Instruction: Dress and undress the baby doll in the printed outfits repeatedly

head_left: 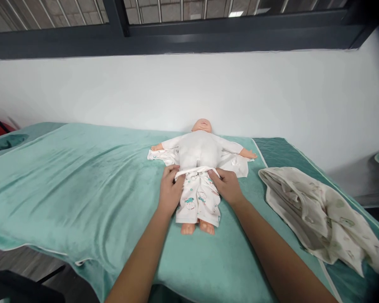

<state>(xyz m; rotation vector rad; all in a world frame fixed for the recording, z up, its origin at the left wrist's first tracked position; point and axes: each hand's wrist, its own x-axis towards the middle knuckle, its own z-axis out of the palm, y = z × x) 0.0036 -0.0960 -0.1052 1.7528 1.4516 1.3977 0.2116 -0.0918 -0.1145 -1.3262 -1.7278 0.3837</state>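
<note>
A baby doll (199, 148) lies on its back on a teal towel (82, 176), head towards the wall and arms spread. It wears a white top and printed white trousers (198, 202); its bare feet stick out at the near end. My left hand (169, 189) grips the trousers' waistband at the doll's left hip side, fingers curled over the rolled edge. My right hand (227, 185) holds the waistband on the other side, fingers closed on the cloth. An open printed garment (236, 165) is spread under the doll's torso.
A crumpled cream printed blanket (318, 214) lies on the table to the right of the doll. A white wall (189, 92) runs close behind the doll's head, with a dark window frame above. The towel hangs over the near table edge at left.
</note>
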